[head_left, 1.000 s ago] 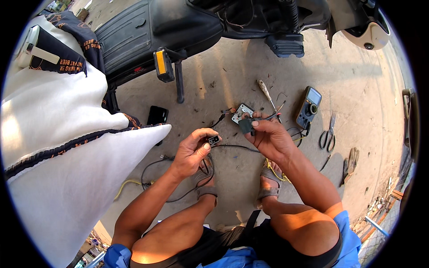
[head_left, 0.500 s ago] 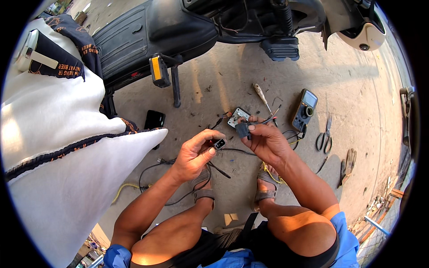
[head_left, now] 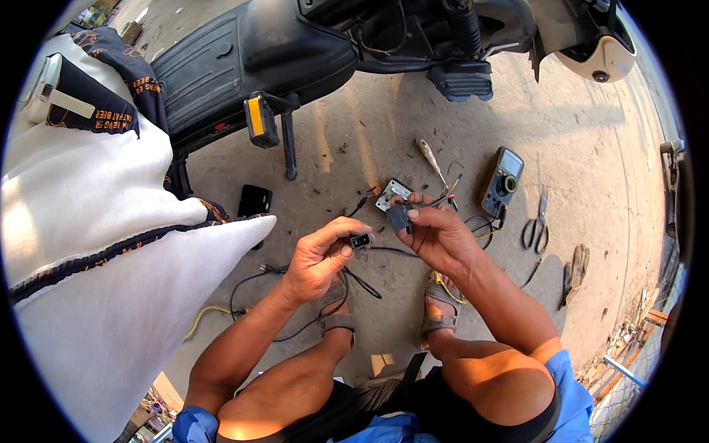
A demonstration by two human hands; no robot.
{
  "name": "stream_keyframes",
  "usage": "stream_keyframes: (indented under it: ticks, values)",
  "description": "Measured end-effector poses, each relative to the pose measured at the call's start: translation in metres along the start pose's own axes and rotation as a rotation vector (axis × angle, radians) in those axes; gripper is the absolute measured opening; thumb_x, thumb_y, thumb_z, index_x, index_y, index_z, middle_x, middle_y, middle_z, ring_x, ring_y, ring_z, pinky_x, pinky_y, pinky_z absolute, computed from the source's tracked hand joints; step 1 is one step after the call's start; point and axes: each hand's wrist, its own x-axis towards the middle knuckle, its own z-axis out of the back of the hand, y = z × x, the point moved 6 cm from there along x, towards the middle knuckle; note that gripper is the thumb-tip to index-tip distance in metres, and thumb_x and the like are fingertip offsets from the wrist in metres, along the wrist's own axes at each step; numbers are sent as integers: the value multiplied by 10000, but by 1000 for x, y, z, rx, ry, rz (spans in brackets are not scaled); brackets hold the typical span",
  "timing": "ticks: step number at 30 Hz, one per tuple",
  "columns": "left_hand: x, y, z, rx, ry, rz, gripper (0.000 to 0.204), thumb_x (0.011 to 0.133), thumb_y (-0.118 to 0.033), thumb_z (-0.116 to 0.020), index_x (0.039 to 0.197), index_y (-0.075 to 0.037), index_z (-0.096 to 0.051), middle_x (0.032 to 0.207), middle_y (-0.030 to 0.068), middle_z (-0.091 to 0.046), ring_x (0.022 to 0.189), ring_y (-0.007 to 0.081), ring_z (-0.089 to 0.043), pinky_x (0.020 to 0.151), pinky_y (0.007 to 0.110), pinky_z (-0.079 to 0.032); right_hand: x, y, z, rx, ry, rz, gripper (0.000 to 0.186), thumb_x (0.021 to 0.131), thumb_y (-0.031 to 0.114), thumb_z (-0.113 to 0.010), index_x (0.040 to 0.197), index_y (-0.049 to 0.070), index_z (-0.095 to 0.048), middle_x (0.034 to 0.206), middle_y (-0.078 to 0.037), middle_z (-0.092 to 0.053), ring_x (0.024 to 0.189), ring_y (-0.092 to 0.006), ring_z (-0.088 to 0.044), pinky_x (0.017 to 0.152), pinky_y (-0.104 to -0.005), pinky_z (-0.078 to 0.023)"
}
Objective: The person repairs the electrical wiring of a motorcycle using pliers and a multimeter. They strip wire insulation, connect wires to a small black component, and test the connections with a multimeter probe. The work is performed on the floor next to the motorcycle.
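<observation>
My left hand (head_left: 319,258) pinches a small black power connector (head_left: 360,241) between thumb and fingers, its open end toward the right. A black cable (head_left: 363,283) hangs in a loop below it. Close by on the right, my right hand (head_left: 443,238) grips a dark grey block-shaped connector (head_left: 399,217) between thumb and fingertips. The two connectors are apart. Thin wires with bare-looking ends (head_left: 448,193) stick out past the right fingers. Just beyond lies a pale, flat rectangular part (head_left: 391,192), partly covered by the right hand.
On the concrete ground lie a screwdriver (head_left: 428,156), a multimeter (head_left: 503,181), scissors (head_left: 535,225), gloves (head_left: 575,273) and a black phone-like object (head_left: 255,200). A scooter (head_left: 244,66) stands across the far side, with white padded fabric (head_left: 96,199) at left. Cables (head_left: 244,280) run around my feet.
My left hand has turned the black connector so its open end faces more to the right. The cable below it has swung into a loop. My right hand has barely moved.
</observation>
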Motion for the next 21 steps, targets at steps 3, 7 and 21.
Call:
stream_keyframes:
  ticks: [3, 7, 21]
  values:
    - [-1, 1, 2, 31, -9, -30, 292, 990, -156, -619, 1209, 37, -610, 1144, 151, -623, 1039, 211, -591, 961, 376, -475, 2, -1, 1, 10, 5, 1, 196, 875, -37, -672, 1055, 26, -626, 1106, -100, -667, 959, -192, -697, 804, -330, -629]
    - [-1, -2, 3, 28, -16, -20, 272, 1002, -128, -576, 1215, 38, -605, 1146, 144, -614, 1039, 201, -583, 948, 364, -468, 1, -2, 0, 11, -11, -3, 202, 872, -36, -676, 1053, 39, -626, 1106, -101, -670, 961, -192, -699, 801, -334, -628]
    - [0, -9, 0, -20, -15, 47, 515, 1017, -352, -531, 1276, 91, -563, 1148, 106, -518, 1039, 165, -476, 886, 306, -381, 2, -2, -3, 12, -6, 4, 184, 885, -29, -666, 1061, 21, -642, 1108, -128, -689, 939, -187, -715, 785, -320, -640]
